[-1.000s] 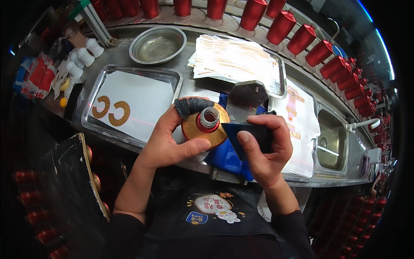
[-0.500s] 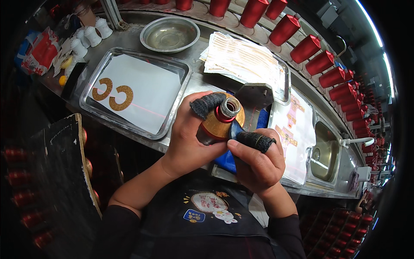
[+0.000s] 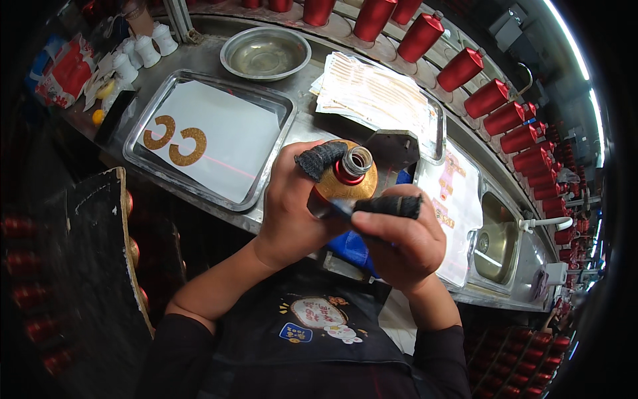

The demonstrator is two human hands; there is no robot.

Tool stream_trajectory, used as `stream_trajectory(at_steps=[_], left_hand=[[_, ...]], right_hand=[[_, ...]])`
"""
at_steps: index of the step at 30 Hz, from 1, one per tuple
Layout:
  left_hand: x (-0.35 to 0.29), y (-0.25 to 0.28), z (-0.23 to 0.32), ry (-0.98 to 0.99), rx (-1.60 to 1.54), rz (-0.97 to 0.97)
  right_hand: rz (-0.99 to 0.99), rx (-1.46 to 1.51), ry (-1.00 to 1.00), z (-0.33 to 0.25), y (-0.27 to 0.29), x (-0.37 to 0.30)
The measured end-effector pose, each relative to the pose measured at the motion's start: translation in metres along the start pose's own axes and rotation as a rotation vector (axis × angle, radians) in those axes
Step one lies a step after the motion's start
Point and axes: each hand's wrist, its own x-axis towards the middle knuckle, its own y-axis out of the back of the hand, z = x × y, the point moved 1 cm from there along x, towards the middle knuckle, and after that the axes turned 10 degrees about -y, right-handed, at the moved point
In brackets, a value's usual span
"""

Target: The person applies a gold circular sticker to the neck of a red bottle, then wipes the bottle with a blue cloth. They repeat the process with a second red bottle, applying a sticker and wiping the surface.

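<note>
My left hand (image 3: pixel 287 211) is closed round a red metal bottle (image 3: pixel 348 185), its threaded, uncapped mouth pointing up toward me. A gold patterned band covers the bottle's shoulder around the neck. In my right hand (image 3: pixel 407 245) a small dark flat scraper (image 3: pixel 342 207) is pinched, its blade against the near side of the shoulder. Dark knit sleeves cover a finger of each hand. Left of the bottle, two gold C-shaped decals (image 3: pixel 188 146) lie on white paper in a metal tray (image 3: pixel 290 110). The bottle's lower body is mostly hidden by my hands.
A metal basin (image 3: pixel 266 54) stands behind the tray. Printed sheets (image 3: pixel 372 90) are stacked back right, with more decal sheets (image 3: pixel 458 199) beside a sink (image 3: pixel 495 239). A dark metal bracket (image 3: pixel 393 147) rises just beyond the bottle. Red bottles (image 3: pixel 422 36) line a curved conveyor at the back.
My right hand has brought the scraper from the bottle's right side round to its near side. The bottle has tilted slightly, baring more gold shoulder. Bottles on the conveyor have shifted left.
</note>
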Motion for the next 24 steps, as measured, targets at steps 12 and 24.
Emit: stream_trajectory(at_steps=[12,24], left_hand=[[-0.010,-0.017,-0.003,-0.049,0.169,0.110],[0.019,0.016,-0.023,0.139,-0.448,-0.324]], right_hand=[[-0.031,-0.029,0.124,-0.001,0.000,0.001],[0.045,-0.072,-0.029,0.001,0.005,0.006]])
